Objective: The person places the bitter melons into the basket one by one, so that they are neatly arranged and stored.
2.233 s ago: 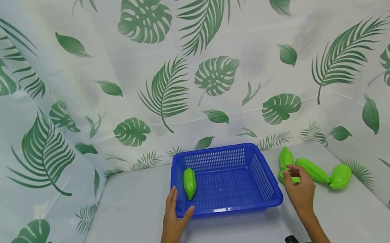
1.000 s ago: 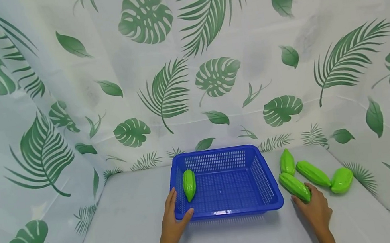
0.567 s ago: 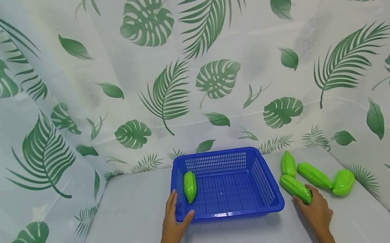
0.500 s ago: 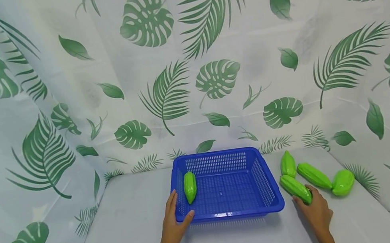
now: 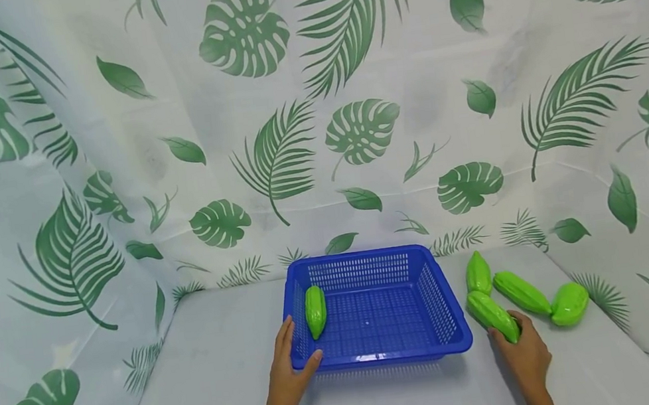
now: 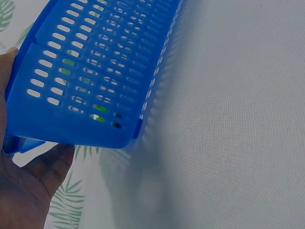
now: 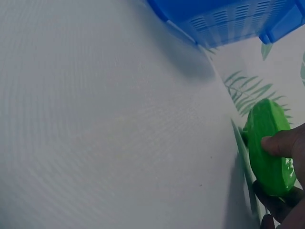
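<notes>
My right hand (image 5: 523, 350) grips the near end of a bright green, ridged, elongated fruit (image 5: 489, 312) right of the basket. In the right wrist view, the thumb lies across the green fruit (image 7: 268, 143), with fingers below it. My left hand (image 5: 286, 374) holds the near left corner of a blue perforated plastic basket (image 5: 383, 356), its thumb at the front rim and its fingers along the left side. That corner also shows in the left wrist view of the basket (image 6: 76, 119). Inside the basket, along its left wall, lies a similar green fruit (image 5: 315, 312).
Behind the held fruit is another green fruit (image 5: 478, 273). Further right lie a long green fruit (image 5: 521, 292) and a blockier green one (image 5: 569, 303). White leaf-printed sheeting (image 5: 370, 177) rises behind and beside the white table surface (image 5: 221, 354).
Since the first frame, my right hand has moved nearer and right, and now grips the fruit's near end. In the last half second the held fruit has shifted only slightly. My left hand stays put.
</notes>
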Demonstrator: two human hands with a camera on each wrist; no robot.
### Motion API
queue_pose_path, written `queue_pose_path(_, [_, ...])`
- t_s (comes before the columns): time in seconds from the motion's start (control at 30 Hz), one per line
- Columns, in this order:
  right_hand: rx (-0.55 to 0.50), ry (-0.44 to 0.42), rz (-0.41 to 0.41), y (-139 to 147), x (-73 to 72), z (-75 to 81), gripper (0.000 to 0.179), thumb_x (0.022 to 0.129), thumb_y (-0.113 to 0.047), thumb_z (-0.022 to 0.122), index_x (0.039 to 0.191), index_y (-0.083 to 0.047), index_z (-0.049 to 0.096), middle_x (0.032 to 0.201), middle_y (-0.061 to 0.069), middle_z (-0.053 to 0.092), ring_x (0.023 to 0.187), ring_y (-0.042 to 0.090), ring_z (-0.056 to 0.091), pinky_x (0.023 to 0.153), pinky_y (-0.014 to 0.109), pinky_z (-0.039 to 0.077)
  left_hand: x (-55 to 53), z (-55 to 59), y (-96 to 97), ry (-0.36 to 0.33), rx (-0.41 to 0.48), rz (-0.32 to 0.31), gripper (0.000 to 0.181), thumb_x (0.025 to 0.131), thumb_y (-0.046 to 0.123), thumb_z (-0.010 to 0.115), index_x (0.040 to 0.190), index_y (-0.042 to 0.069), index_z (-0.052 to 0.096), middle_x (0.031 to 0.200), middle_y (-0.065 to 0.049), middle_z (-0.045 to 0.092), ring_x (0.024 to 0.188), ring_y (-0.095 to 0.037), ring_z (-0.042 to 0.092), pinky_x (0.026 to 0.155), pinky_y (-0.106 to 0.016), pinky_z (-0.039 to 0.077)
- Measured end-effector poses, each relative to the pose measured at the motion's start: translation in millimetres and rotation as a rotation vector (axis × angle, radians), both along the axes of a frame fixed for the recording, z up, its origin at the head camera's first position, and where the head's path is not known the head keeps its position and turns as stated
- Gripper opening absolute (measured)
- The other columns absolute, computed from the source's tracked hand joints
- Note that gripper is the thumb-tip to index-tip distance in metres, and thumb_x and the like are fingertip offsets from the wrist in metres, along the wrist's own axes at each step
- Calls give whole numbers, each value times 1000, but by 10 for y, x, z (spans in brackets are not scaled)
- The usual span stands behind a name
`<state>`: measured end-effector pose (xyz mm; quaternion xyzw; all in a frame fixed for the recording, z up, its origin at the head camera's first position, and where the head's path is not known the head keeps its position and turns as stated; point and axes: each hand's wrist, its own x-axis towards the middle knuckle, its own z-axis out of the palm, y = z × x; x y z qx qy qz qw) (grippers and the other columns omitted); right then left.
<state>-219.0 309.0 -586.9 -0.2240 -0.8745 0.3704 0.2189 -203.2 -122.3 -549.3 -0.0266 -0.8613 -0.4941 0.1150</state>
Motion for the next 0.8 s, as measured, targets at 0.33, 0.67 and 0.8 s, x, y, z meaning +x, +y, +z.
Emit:
queue_pose_path(0.33, [-133, 158, -38, -24, 60, 13, 60, 81, -13, 77, 129, 3, 44, 129, 31, 57, 105, 38, 64, 81, 22, 49, -26, 0, -9, 38, -9, -18, 85, 89, 48, 66, 154, 10, 29, 162, -4, 23, 149, -36, 22, 115, -58, 25])
queue_pose_path(0.67, [-409, 227, 121, -59, 67, 135, 66, 91, -5, 66, 144, 1, 29, 125, 14, 46, 81, -4, 60, 64, 3, 48, -21, -21, -7, 41, -8, -11, 84, 89, 48, 67, 154, 9, 29, 162, -4, 23, 149, -36, 22, 115, -58, 26])
queue_pose_path(0.8, [-769, 260, 192, -68, 64, 224, 60, 94, 1, 59, 140, -16, 24, 119, -5, 41, 81, -9, 64, 72, 14, 57, -15, -32, -9, 41, -1, -15, 84, 89, 46, 67, 154, 8, 29, 162, -5, 23, 149, -36, 22, 115, -58, 26])
